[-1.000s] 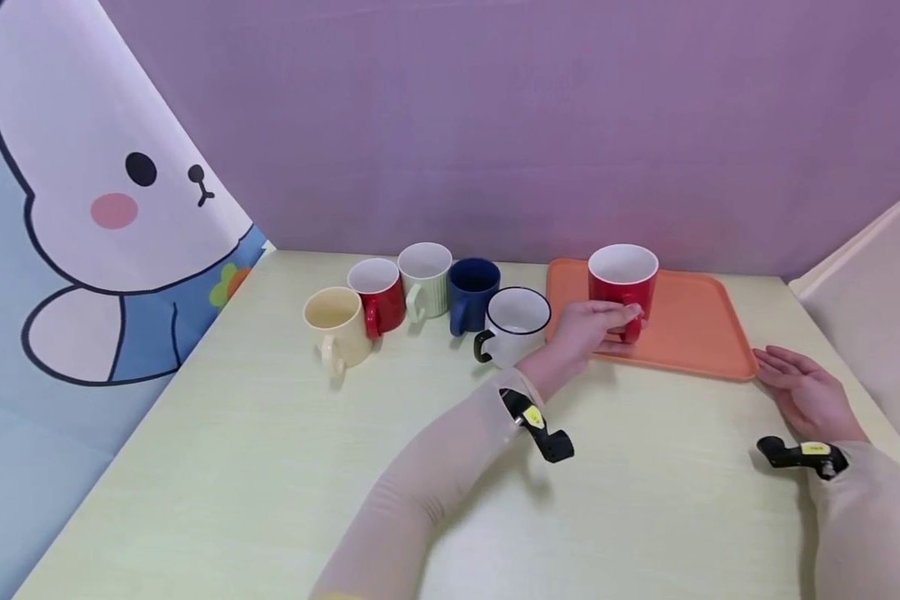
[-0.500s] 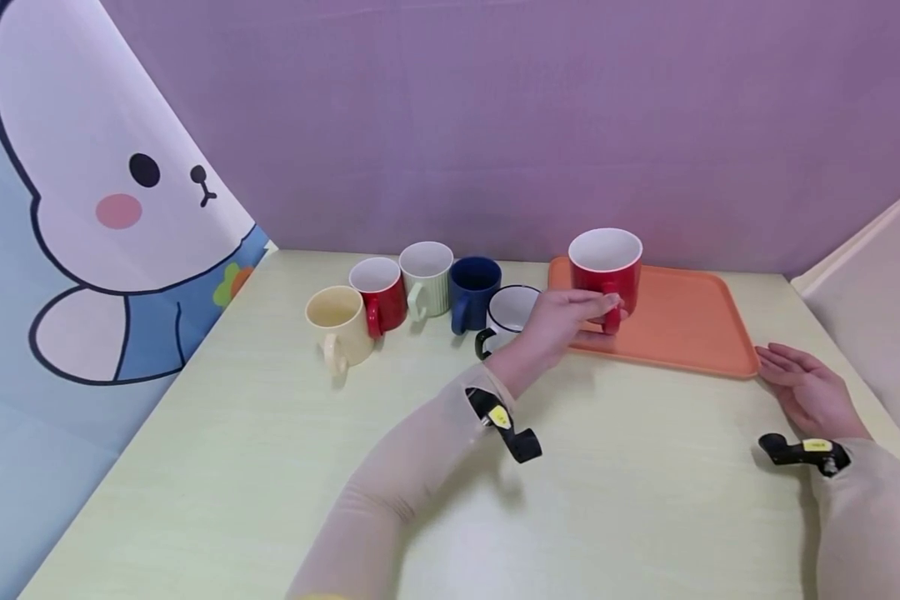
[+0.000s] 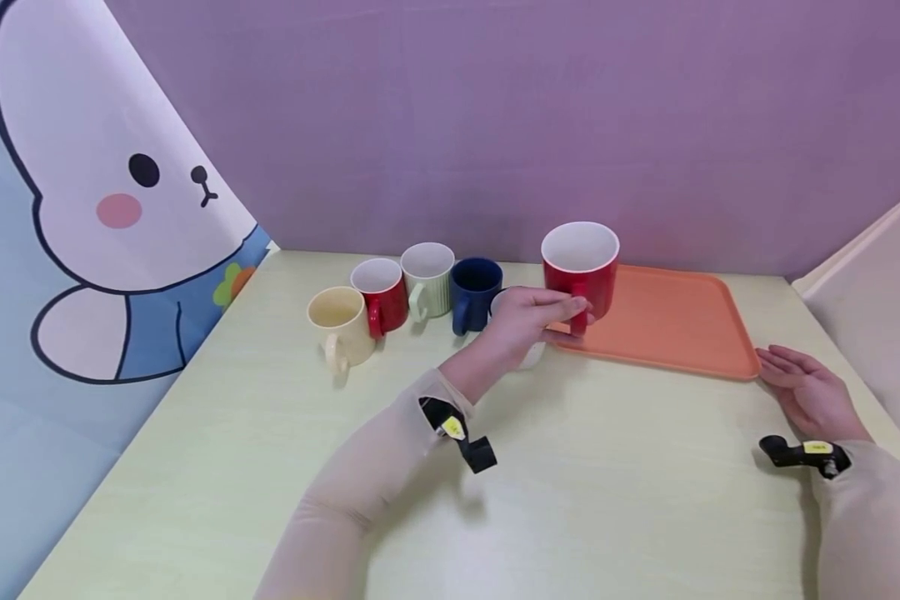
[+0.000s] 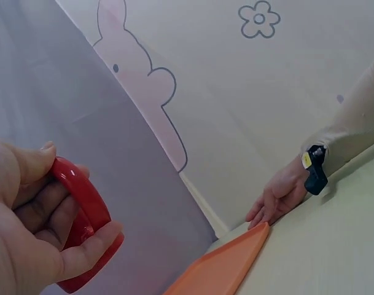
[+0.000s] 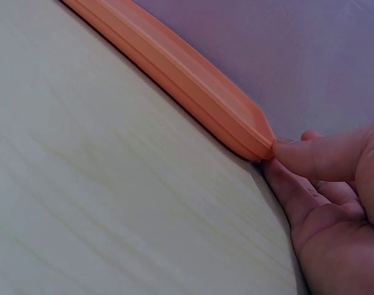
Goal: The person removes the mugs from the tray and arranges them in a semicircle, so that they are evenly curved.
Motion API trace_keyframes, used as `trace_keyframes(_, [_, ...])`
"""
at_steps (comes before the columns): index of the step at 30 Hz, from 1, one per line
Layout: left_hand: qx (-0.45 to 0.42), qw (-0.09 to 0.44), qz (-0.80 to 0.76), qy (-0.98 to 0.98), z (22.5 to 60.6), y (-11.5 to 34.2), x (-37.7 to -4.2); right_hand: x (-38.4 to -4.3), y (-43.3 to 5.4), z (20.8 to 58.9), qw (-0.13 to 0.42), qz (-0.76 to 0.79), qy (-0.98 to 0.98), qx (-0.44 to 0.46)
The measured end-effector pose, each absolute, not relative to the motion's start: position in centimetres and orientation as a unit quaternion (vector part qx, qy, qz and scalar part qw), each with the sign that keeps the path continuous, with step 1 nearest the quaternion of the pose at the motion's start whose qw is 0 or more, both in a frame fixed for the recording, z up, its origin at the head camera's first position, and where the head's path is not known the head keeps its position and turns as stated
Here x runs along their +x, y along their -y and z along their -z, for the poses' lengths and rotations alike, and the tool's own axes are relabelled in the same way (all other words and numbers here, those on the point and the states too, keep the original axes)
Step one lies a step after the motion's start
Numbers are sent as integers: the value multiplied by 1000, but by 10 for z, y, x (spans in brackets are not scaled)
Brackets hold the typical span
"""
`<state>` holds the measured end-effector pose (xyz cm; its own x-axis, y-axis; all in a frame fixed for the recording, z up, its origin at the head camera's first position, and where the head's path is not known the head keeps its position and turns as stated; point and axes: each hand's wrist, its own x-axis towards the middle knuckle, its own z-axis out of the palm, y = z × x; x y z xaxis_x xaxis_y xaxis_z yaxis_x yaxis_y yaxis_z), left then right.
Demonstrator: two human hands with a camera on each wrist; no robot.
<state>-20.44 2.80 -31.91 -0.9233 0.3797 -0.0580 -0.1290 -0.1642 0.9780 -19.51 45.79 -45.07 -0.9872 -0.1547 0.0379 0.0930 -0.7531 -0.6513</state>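
Observation:
My left hand grips the handle of a tall red mug with a white inside. The mug is upright, raised over the left end of an orange tray. In the left wrist view, thumb and fingers are wrapped round the red mug handle. My right hand is at the tray's near right corner. The right wrist view has the right thumb on the corner's rim and a finger beneath it, pinching the tray. Behind my left hand, a white mug with a dark rim is mostly hidden.
Left of the tray stand a dark blue mug, a pale green ribbed mug, a shorter red mug and a cream mug. A purple wall rises behind the table.
My left hand has carried the tall red mug up and to the left, from over the tray's middle toward its left end, now covering much of the white mug. My right hand stays at the corner.

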Motion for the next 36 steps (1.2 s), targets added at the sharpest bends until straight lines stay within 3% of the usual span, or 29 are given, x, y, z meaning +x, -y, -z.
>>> trace_keyframes(23, [204, 133, -731, -637, 313, 57, -171, -188, -460, 449, 69, 931, -358, -29])
trace_keyframes(36, [187, 119, -737, -639, 317, 97, -152, -189, -458, 450, 63, 931, -359, -33])
